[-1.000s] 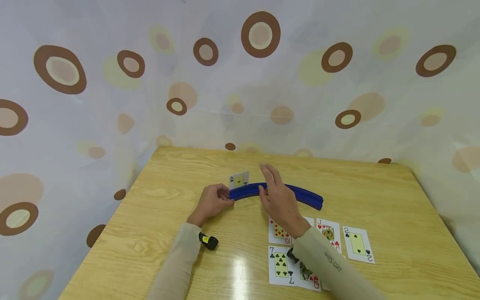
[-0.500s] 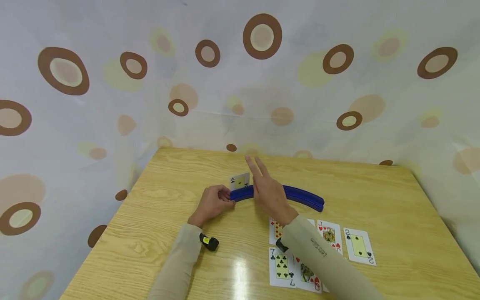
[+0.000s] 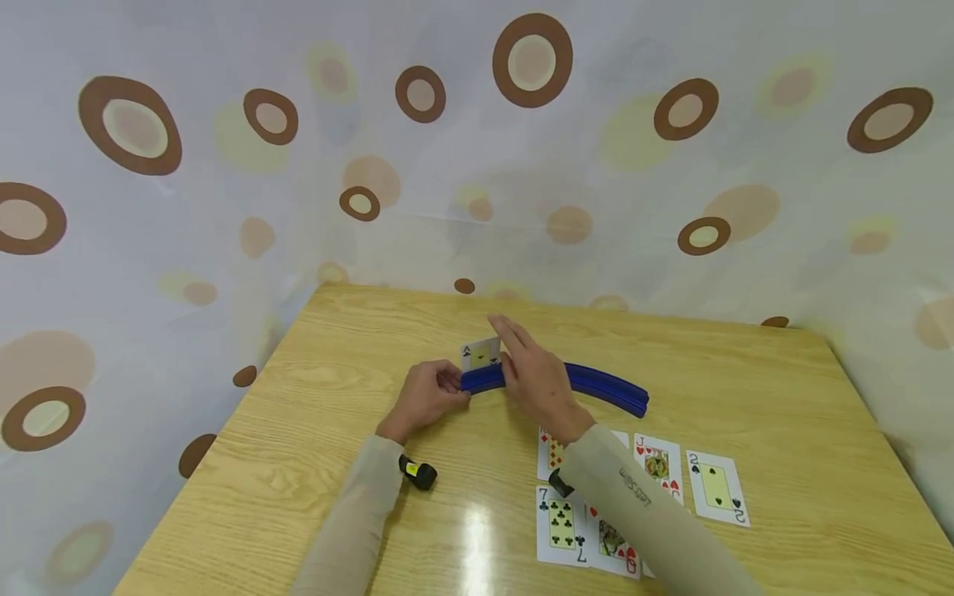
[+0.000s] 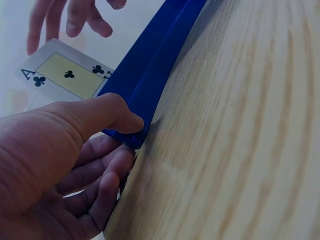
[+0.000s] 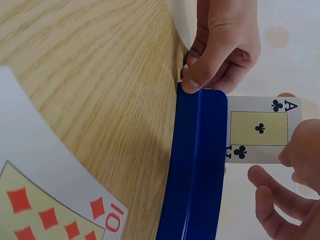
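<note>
A blue curved playing-card holder (image 3: 607, 389) stands on the wooden table. Upright in its left part is an ace of clubs (image 5: 260, 127). My left hand (image 3: 426, 397) pinches the holder's left end, thumb on the front and fingers behind, as the left wrist view shows. Beside the ace is my right hand (image 3: 538, 385), reaching over the holder with its fingers loosely extended. In the right wrist view its thumb (image 5: 302, 150) overlaps a corner of the ace; whether it presses on the card I cannot tell. The right hand hides the holder's middle in the head view.
Face-up cards lie nearer me on the right: a seven of clubs (image 3: 561, 526), a queen of hearts (image 3: 613, 542), a ten of diamonds (image 3: 550, 455), a jack of hearts (image 3: 657, 468) and a two of spades (image 3: 718, 488). My right sleeve covers some. A patterned curtain (image 3: 566, 165) surrounds the table.
My right hand has moved left along the holder to the ace, and its raised fingers have come closer together. The left hand keeps its grip on the holder's end.
</note>
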### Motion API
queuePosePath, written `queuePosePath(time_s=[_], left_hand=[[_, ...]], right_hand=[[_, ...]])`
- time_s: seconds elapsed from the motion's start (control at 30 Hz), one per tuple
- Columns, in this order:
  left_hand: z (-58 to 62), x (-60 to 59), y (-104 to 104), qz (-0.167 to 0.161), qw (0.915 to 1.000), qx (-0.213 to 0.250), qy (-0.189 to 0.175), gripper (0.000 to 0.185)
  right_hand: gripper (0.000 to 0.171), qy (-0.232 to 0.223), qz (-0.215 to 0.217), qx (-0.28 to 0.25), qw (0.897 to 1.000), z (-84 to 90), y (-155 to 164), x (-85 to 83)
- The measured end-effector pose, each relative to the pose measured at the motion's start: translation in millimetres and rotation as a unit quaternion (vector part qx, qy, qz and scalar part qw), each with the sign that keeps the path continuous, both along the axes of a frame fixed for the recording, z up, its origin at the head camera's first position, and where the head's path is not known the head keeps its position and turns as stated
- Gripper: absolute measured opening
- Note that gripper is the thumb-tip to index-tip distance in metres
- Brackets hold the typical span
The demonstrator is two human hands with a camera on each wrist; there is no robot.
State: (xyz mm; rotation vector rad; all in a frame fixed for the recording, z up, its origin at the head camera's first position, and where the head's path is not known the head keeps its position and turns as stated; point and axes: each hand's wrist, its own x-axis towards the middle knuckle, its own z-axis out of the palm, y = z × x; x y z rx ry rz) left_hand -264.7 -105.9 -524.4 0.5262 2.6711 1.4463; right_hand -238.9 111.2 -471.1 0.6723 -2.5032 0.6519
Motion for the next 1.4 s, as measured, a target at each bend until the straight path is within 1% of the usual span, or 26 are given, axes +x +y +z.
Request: queuePosePath(time_s=[0.1, 0.17, 0.37, 0.57, 0.7, 0.9, 1.0, 1.17, 1.33, 1.4], left_hand=[[1.3, -0.5, 1, 0.002, 1.0, -0.005, -0.001, 0.024], [2.1, -0.6, 1, 0.003, 1.0, -0.009, -0.002, 0.024], [3.9, -1.0, 3, 0.001, 0.9999, -0.011, 0.004, 0.025], [2.8, -1.5, 3, 0.004, 0.9999, -0.012, 0.009, 0.024], [0.9, -0.9, 2, 0.005, 0.9999, -0.013, 0.009, 0.023], [0.1, 0.3, 1, 0.003, 0.9999, -0.012, 0.011, 0.023], [2.5, 0.0, 1, 0.003, 0.9999, -0.009, 0.012, 0.023], [4.1, -0.3, 2, 0.008, 0.9999, -0.011, 0.002, 0.022], [4.3, 2.0, 2, 0.011, 0.9999, -0.007, -0.011, 0.022], [3.9, 1.5, 2, 0.01, 0.9998, -0.011, -0.009, 0.022]], right_hand=[[0.065, 0.01, -0.001, -0.001, 1.0, -0.9, -1, -2.4], [0.063, 0.013, 0.0, -0.001, 1.0, -2.2, -2, -3.7], [0.044, 0.021, -0.005, 0.005, 1.0, -5.1, -3, -3.2], [0.03, 0.033, -0.008, -0.016, 0.999, -4.1, -4, 0.1], [0.028, 0.041, -0.009, -0.024, 0.999, -2.1, -3, 2.8], [0.028, 0.076, -0.002, -0.044, 0.996, 4.1, 0, 8.2], [0.026, 0.08, -0.002, -0.054, 0.995, 8.0, 4, 11.8], [0.024, 0.069, -0.012, -0.067, 0.995, 11.8, 18, 21.3], [0.025, 0.061, -0.03, -0.075, 0.995, 14.7, 34, 34.2], [0.025, 0.062, -0.038, -0.078, 0.994, 16.7, 40, 38.9]])
